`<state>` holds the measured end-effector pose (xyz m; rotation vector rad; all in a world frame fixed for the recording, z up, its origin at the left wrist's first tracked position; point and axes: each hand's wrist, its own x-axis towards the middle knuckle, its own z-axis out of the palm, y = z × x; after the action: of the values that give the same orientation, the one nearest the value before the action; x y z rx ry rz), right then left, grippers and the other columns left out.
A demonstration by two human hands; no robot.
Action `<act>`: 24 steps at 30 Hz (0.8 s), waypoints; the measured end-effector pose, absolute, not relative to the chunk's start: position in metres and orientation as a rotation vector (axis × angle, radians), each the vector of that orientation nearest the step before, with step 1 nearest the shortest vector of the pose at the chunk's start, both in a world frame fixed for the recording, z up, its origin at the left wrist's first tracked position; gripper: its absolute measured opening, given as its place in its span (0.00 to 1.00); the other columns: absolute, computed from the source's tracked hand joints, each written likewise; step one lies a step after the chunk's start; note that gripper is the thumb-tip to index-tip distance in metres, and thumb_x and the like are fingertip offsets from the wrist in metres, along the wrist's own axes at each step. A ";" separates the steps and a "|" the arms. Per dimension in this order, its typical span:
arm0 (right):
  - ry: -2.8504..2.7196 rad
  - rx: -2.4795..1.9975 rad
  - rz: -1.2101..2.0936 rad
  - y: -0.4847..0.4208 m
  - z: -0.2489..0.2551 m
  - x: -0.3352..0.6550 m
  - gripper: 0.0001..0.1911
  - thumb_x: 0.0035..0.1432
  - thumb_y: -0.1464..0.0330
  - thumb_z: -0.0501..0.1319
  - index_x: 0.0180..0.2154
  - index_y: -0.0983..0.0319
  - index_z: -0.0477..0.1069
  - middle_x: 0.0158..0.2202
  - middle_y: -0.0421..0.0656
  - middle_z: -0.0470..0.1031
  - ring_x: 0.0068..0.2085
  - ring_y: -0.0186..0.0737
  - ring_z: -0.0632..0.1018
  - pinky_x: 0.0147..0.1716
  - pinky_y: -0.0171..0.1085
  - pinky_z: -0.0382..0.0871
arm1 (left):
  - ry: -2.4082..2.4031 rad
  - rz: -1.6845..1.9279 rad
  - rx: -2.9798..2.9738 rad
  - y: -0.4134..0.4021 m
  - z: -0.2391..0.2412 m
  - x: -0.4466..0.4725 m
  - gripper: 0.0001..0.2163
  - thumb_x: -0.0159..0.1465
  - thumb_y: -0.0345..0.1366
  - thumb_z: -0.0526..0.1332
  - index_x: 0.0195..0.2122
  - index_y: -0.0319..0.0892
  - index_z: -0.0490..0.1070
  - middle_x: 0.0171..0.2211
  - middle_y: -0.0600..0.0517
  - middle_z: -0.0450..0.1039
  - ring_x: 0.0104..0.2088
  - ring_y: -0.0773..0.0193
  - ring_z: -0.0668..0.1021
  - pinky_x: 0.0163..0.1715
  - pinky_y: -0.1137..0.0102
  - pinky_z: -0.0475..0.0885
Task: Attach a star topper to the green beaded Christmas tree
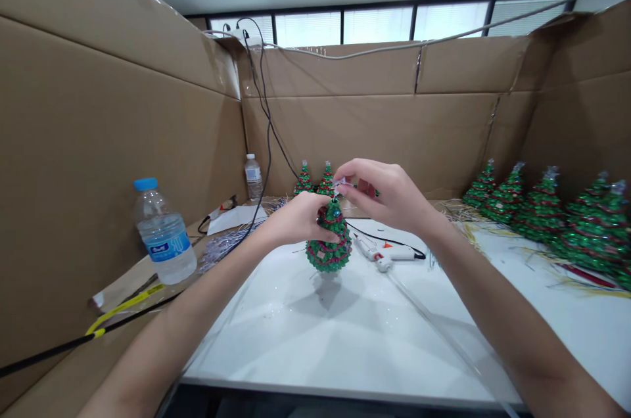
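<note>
A small green Christmas tree (329, 254) with red garland is upright just above or on the white table, its base over a shadow. My left hand (302, 219) is closed around its upper part from the left. My right hand (387, 193) pinches a small clear, whitish topper (340, 186) at the tree's tip; its exact shape is partly hidden by the fingers. To the right of the tree lies a white hot glue gun (383, 256) with a long clear glue stick (434, 319) reaching from its back toward the table's front edge.
Several finished-looking trees (537, 208) stand along the right, and two more (303, 178) stand behind my hands. A large water bottle (165, 240) is at left, a smaller bottle (253, 178) farther back. Black cables (269, 116) hang down the cardboard wall (345, 122). Tinsel strands (224, 247) lie left.
</note>
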<state>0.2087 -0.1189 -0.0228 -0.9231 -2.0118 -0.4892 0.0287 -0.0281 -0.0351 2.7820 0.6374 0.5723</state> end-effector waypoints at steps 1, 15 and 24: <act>-2.031 -0.932 -0.470 -0.117 -0.023 0.210 0.06 0.63 0.67 0.56 0.40 0.59 0.70 0.36 0.40 0.76 0.26 0.29 0.68 0.29 0.32 0.61 | 0.631 0.578 2.781 -0.028 -0.035 0.028 0.14 0.49 0.41 0.70 0.31 0.39 0.70 0.25 0.55 0.69 0.27 0.65 0.71 0.26 0.72 0.62; -2.207 -0.987 -0.080 -0.096 -0.027 0.221 0.07 0.60 0.70 0.56 0.39 0.61 0.72 0.33 0.39 0.76 0.30 0.30 0.71 0.31 0.32 0.61 | 0.626 0.421 2.621 -0.021 -0.046 0.030 0.17 0.43 0.44 0.72 0.26 0.40 0.68 0.23 0.55 0.69 0.27 0.63 0.74 0.24 0.72 0.64; -2.203 -0.990 0.066 -0.079 -0.033 0.230 0.08 0.59 0.71 0.56 0.39 0.63 0.73 0.32 0.40 0.75 0.29 0.29 0.69 0.30 0.32 0.62 | 0.579 0.296 2.545 -0.011 -0.050 0.035 0.20 0.42 0.42 0.73 0.24 0.42 0.60 0.21 0.59 0.62 0.24 0.67 0.68 0.21 0.73 0.60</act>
<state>0.2302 -0.0785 -0.0328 -0.9898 -2.2032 0.0663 0.0346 -0.0109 -0.0496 2.5449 0.5790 0.2958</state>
